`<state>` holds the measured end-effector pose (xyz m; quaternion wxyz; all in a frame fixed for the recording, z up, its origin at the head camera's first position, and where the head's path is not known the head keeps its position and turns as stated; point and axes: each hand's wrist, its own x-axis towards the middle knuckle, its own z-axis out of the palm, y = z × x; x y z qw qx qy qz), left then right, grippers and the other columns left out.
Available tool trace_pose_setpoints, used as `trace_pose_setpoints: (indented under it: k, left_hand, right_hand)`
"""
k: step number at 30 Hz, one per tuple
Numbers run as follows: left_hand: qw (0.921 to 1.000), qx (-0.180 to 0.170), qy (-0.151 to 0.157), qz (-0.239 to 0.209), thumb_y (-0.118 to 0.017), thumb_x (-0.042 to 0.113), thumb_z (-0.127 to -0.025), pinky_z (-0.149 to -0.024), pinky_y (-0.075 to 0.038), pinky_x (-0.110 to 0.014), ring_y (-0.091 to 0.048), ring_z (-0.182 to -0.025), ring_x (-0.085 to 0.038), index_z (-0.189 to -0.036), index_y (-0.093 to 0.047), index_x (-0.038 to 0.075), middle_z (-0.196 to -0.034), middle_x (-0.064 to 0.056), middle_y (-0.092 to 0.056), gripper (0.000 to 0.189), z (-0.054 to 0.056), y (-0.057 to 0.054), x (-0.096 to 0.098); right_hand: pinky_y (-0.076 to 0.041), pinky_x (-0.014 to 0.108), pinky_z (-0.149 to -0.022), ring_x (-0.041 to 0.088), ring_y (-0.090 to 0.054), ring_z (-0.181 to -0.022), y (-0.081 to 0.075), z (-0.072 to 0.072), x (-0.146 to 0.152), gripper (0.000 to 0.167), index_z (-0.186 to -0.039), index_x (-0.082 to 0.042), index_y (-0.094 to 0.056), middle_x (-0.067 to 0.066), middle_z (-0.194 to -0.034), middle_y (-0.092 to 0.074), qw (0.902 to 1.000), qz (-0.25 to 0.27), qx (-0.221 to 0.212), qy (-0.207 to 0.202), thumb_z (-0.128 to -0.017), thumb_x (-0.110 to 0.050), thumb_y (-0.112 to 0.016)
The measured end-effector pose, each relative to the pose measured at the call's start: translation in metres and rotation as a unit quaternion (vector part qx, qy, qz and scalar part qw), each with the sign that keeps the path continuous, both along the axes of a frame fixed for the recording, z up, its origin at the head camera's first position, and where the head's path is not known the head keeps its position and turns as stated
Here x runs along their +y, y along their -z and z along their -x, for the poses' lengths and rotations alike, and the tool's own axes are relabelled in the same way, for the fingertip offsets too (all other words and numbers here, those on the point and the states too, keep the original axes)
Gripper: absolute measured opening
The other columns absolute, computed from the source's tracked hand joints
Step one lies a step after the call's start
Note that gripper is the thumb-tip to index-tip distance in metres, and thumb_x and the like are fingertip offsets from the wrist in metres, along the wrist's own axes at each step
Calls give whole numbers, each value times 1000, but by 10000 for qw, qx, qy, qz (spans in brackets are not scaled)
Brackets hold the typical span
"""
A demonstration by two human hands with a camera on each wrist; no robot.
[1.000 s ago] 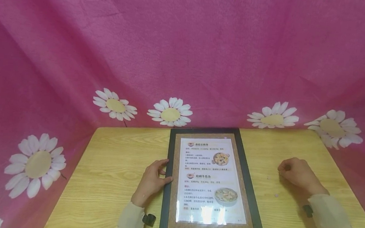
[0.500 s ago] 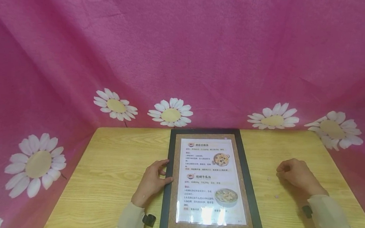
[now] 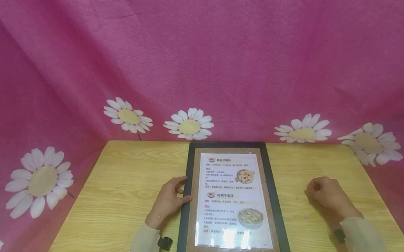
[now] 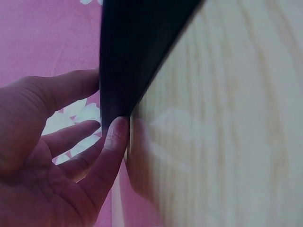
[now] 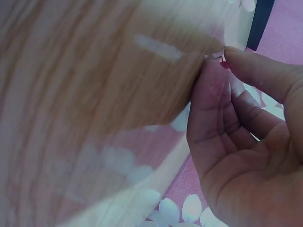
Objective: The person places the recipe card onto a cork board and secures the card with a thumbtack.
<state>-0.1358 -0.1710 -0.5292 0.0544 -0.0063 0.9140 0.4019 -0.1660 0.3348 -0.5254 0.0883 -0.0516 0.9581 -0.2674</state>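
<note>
A cork board with a black frame [image 3: 184, 218] lies on the table, and on it is a glossy recipe sheet [image 3: 228, 196] with two soup pictures. My left hand [image 3: 165, 203] rests beside the board, its thumb and a fingertip touching the left edge of the frame; the left wrist view shows these fingertips against the black edge [image 4: 128, 52]. Right of the board, my right hand [image 3: 330, 197] is low over the table. Between its thumb and index fingertip it pinches a small clear-and-red piece [image 5: 224, 64], mostly covered by the fingers.
Two tiny pale bits, one of them a pinkish bit [image 3: 306, 217], lie on the wooden table [image 3: 128, 167] between board and right hand. A small pale dot [image 3: 250, 152] marks the board near its top right. Pink cloth [image 3: 207, 56] with daisies hangs behind and at both sides.
My right hand has drifted slightly left and nearer to me, its fingers still together. The left hand, board and sheet stay put.
</note>
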Motion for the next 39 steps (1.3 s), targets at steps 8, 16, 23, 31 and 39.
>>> trace_pose_setpoints:
  k: [8, 16, 23, 31, 39]
  left_hand:
    - [9999, -14, 14, -105, -88, 16, -83, -80, -55, -31, -65, -101, -19, -144, -60, 9, -142, -14, -66, 67, -1, -1, 0]
    - [9999, -67, -42, -122, -88, 16, -84, -80, -55, -31, -65, -102, -19, -144, -60, 9, -142, -14, -65, 67, -1, -1, 0]
    - [10000, -9, 35, -93, -88, 16, -83, -81, -54, -31, -66, -100, -19, -144, -60, 7, -141, -15, -66, 67, -1, -1, -1]
    - [10000, -2, -5, -66, -88, 16, -84, -81, -54, -31, -65, -100, -18, -144, -60, 9, -141, -14, -66, 67, -1, -2, -1]
    - [9999, -92, -62, -129, -87, 16, -84, -84, -55, -34, -65, -101, -19, -145, -59, 10, -142, -13, -65, 67, -2, -2, 0]
  right_hand:
    - [-51, 40, -74, 23, -63, -82, -4, -1, 2, 5, -91, -1, -73, 11, -88, -73, 9998, -82, 140, -151, -87, -5, -73]
    - [-56, 54, -80, 35, -69, -87, -5, 0, 2, 9, -91, 2, -76, 19, -92, -76, 9990, -212, 367, -173, -84, 0, -70]
    - [-51, 45, -77, 29, -63, -85, -3, 0, 1, 9, -90, -1, -74, 15, -91, -74, 9994, -210, 258, -31, -82, -3, -71]
    - [-54, 59, -86, 40, -67, -97, -8, -2, 3, 23, -102, 5, -73, 24, -102, -74, 9997, -202, -22, -140, -81, 0, -68]
    - [-51, 45, -77, 28, -60, -86, -10, -1, 2, 9, -87, -5, -74, 12, -91, -72, 9992, -307, -7, -254, -82, 1, -69]
